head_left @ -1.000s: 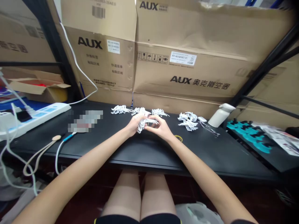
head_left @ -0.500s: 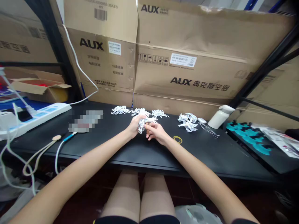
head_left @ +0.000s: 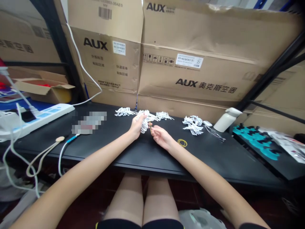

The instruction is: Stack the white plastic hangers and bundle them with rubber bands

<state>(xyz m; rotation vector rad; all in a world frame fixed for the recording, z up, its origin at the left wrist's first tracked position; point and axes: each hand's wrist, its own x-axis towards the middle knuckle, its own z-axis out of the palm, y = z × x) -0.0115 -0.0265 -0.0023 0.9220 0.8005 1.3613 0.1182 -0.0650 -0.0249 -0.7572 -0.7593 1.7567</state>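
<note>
1. Two bare hands meet above the table [head_left: 209, 160]. The left hand [head_left: 136, 127] is closed firmly around a bundle of white hooks [head_left: 144, 128].
2. The right hand [head_left: 161, 136], just beside it, pinches a yellow rubber band [head_left: 150, 127] between thumb and fingertips; the band shows as a thin, nearly upright line next to the bundle.
3. Orientation of the bundle: curved ends face down toward the person; the long axis appears to slant away and to the right. Its far ends merge with the middle pile [head_left: 143, 112] behind, so where they stop cannot be told.
4. Compared with half a second ago, the right hand sits a little farther from the bundle, and the band is now plain to see between them; the left hand's hold is unchanged.
5. Loose rubber bands [head_left: 182, 143] lie to the right of the right hand.
6. Farther out: a left pile [head_left: 125, 111], a right pile [head_left: 194, 129] and a white bottle [head_left: 225, 121].
</note>
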